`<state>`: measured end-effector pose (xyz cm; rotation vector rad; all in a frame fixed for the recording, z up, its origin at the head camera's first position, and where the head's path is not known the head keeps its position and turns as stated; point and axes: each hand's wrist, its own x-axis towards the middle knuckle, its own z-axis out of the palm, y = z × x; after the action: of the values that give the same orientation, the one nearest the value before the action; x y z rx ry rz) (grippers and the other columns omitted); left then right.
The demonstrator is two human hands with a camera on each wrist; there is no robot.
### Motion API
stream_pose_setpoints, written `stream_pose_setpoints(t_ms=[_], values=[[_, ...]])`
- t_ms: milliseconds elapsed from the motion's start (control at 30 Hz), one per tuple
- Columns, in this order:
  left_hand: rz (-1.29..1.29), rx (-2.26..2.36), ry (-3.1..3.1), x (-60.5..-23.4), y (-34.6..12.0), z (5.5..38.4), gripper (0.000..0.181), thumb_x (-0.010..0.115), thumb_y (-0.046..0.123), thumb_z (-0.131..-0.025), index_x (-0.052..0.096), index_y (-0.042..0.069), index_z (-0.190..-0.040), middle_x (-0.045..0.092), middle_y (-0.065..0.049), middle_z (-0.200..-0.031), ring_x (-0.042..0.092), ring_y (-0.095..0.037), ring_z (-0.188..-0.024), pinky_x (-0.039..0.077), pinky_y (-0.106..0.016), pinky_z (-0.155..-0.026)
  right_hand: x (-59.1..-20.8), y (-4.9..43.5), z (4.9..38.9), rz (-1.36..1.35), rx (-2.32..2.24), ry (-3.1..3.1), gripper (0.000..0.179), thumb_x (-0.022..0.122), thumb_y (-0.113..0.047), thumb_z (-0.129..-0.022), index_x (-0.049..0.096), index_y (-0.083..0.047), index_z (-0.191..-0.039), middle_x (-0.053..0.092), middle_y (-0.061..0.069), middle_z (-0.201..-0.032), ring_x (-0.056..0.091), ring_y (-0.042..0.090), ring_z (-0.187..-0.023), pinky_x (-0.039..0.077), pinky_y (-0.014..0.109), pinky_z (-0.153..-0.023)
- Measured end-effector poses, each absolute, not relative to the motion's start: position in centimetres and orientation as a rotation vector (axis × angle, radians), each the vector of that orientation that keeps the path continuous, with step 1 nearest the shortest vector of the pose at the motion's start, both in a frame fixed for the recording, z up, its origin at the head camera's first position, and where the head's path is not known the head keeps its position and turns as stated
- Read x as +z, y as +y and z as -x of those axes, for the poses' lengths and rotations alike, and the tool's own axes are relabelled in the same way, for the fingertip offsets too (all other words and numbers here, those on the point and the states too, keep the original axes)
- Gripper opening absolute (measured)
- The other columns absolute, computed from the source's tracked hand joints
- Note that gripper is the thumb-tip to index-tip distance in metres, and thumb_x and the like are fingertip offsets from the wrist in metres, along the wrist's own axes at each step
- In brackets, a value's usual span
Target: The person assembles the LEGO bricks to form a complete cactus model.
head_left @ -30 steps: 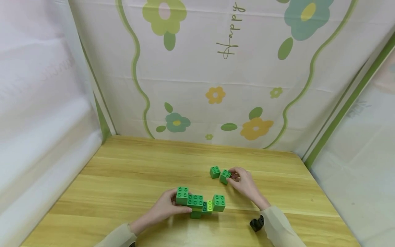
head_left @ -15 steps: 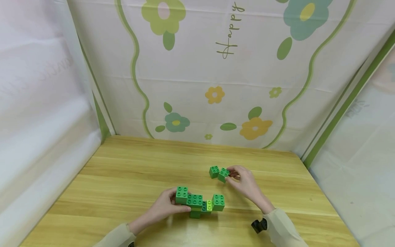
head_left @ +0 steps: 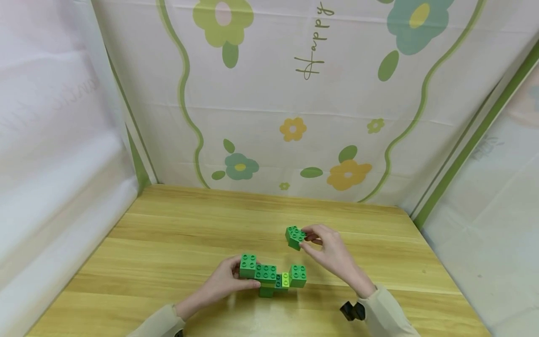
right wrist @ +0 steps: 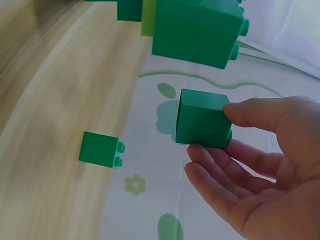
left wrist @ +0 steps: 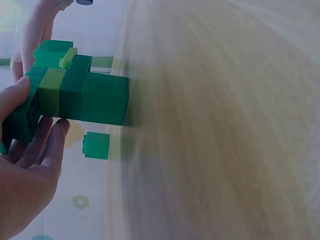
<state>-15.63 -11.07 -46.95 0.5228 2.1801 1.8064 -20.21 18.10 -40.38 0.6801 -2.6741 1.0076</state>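
My left hand (head_left: 221, 283) grips a joined build of toy building bricks (head_left: 266, 272) in several greens, thumb on the near side. A taller block stands at each end of the build, with dark and lime bricks between. Farther back, my right hand (head_left: 332, 255) pinches a green 2x2 brick (right wrist: 202, 120) between thumb and fingers, held off the table in the right wrist view. Another green brick (right wrist: 99, 149) stands loose on the table; in the head view the held brick partly covers it. The left hand's fingertips (left wrist: 62, 125) show under the build in the left wrist view.
The wooden table (head_left: 189, 220) carries all the bricks. A white cloth with printed flowers (head_left: 349, 175) hangs behind its back edge, and white cloth sides (head_left: 63, 164) rise left and right. A black device (head_left: 353, 311) sits at the right wrist.
My right hand has moved left with the pinched brick, which has come up off the table and now overlaps the loose brick in the head view. The left hand and build stay almost still.
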Motion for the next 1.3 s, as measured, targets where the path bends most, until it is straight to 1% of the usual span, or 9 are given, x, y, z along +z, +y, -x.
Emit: stream_pose_setpoints(t_ms=[167, 333, 567, 800, 1100, 1300], values=[[-0.517, 1.801, 2.189, -46.9, -11.1, 15.6, 0.057, 0.082, 0.02, -0.08, 0.059, -0.003, -0.127, 0.068, -0.02, -0.119, 0.068, -0.008, -0.096, 0.055, -0.016, -0.085, -39.8, 17.7, 19.7, -0.732, 0.986, -2.65, 0.03, 0.077, -0.013, -0.086, 0.067, -0.008, -0.114, 0.07, 0.004, -0.105, 0.069, 0.017, -0.092, 0.061, 0.03, -0.083], [-0.521, 1.799, 2.19, -46.9, -11.1, 15.6, 0.057, 0.082, 0.02, -0.081, 0.059, -0.002, -0.128, 0.068, -0.019, -0.119, 0.068, -0.008, -0.096, 0.055, -0.016, -0.085, -39.3, 17.3, 19.1, -0.79, 0.982, -2.624, 0.031, 0.077, -0.012, -0.085, 0.067, -0.007, -0.115, 0.07, 0.003, -0.105, 0.069, 0.016, -0.091, 0.061, 0.029, -0.083], [-0.515, 1.8, 2.183, -46.8, -11.1, 15.6, 0.056, 0.082, 0.02, -0.081, 0.059, -0.001, -0.128, 0.068, -0.019, -0.119, 0.068, -0.008, -0.097, 0.055, -0.016, -0.085, -38.8, 16.8, 18.5, -0.882, 0.96, -2.564, 0.03, 0.077, -0.012, -0.085, 0.067, -0.007, -0.113, 0.07, 0.003, -0.104, 0.07, 0.017, -0.09, 0.062, 0.028, -0.08], [-0.531, 1.806, 2.172, -46.9, -11.1, 15.6, 0.055, 0.081, 0.02, -0.082, 0.059, -0.001, -0.127, 0.068, -0.02, -0.12, 0.068, -0.006, -0.097, 0.055, -0.015, -0.085, -38.3, 16.2, 17.7, -0.955, 0.981, -2.565, 0.029, 0.076, -0.013, -0.086, 0.067, -0.007, -0.113, 0.071, 0.003, -0.106, 0.071, 0.015, -0.092, 0.062, 0.028, -0.081], [-0.551, 1.82, 2.15, -47.0, -11.1, 15.6, 0.053, 0.08, 0.02, -0.083, 0.059, 0.0, -0.127, 0.068, -0.02, -0.121, 0.069, -0.007, -0.097, 0.056, -0.016, -0.085, -38.3, 15.5, 17.0, -1.078, 0.962, -2.526, 0.028, 0.075, -0.011, -0.087, 0.066, -0.006, -0.113, 0.07, 0.004, -0.105, 0.071, 0.016, -0.09, 0.062, 0.027, -0.079], [-0.539, 1.814, 2.162, -47.0, -11.1, 15.6, 0.055, 0.081, 0.021, -0.082, 0.059, -0.001, -0.128, 0.067, -0.019, -0.122, 0.068, -0.007, -0.098, 0.055, -0.015, -0.086, -38.3, 15.1, 16.7, -1.16, 0.982, -2.489, 0.028, 0.075, -0.009, -0.087, 0.066, -0.004, -0.112, 0.07, 0.006, -0.107, 0.071, 0.016, -0.09, 0.061, 0.023, -0.078]])
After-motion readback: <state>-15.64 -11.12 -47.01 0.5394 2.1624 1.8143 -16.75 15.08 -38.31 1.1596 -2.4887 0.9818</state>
